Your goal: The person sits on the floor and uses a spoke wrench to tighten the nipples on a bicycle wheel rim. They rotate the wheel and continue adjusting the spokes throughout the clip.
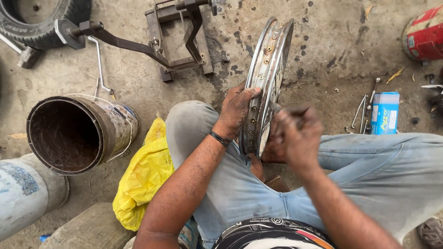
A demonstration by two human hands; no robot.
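A: Head view. We held a spoked wheel rim (266, 69) upright on its edge between our knees, its lower arc at our lap and its upper arc out over the concrete floor (323, 41). Our left hand (235, 110) was clenched over the rim's outer band, thumb on the row of spoke holes.

B: And the right hand (297, 136)?

A: Closed around a thin metal tool (275, 107) whose tip met the rim's inner side. The hand was blurred, so we could not tell the tool's exact kind.

B: How did we judge good practice at this stage?

A: We judged that the left hand should brace the rim firmly so it could not roll, while the right hand kept the tool square to the fitting and turned in small amounts.

B: Surroundings, in the same view?

A: A rusty bucket (69, 133) lay on its side to our left, a yellow plastic bag (140, 180) beside our left leg. A steel stand (175, 41) and a tyre (41, 18) lay beyond. A small blue box (384, 113) and loose spokes (362, 110) lay to our right, near a red can (424, 34).
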